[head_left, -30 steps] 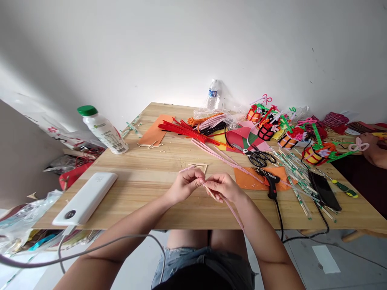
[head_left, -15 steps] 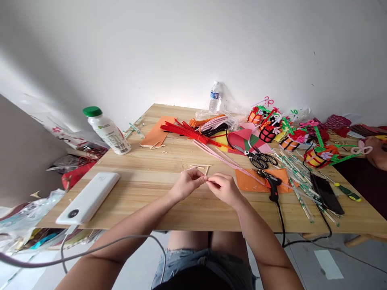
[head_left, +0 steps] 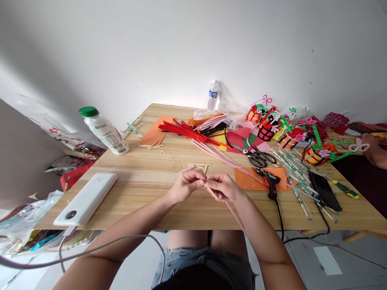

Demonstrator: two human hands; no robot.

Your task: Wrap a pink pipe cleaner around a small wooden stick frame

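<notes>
My left hand (head_left: 188, 185) and my right hand (head_left: 224, 187) meet fingertip to fingertip above the table's near middle, both closed in a pinch. Between them is a pink pipe cleaner (head_left: 234, 214), whose loose end trails from under my right hand toward the right forearm. A thin wooden stick (head_left: 213, 194) slants out below the right fingers. Just past my left knuckles shows a short pink fuzzy piece (head_left: 187, 169); whether the left hand holds it I cannot tell. Several small wooden sticks (head_left: 198, 165) lie just beyond the hands.
A hot glue gun (head_left: 273, 183) rests on orange sheet to the right, near black scissors (head_left: 258, 158), wrapped sticks and a phone (head_left: 325, 191). Red pipe cleaners (head_left: 187, 132) and small decorated baskets (head_left: 316, 155) stand behind. Leftward are a power bank (head_left: 87, 197) and bottle (head_left: 105, 133). Another person's hand (head_left: 376, 151) is far right.
My right hand has turned, so the wooden stick and the trailing pink pipe cleaner now show beneath it. The hands stay together in nearly the same place. The view has shifted slightly.
</notes>
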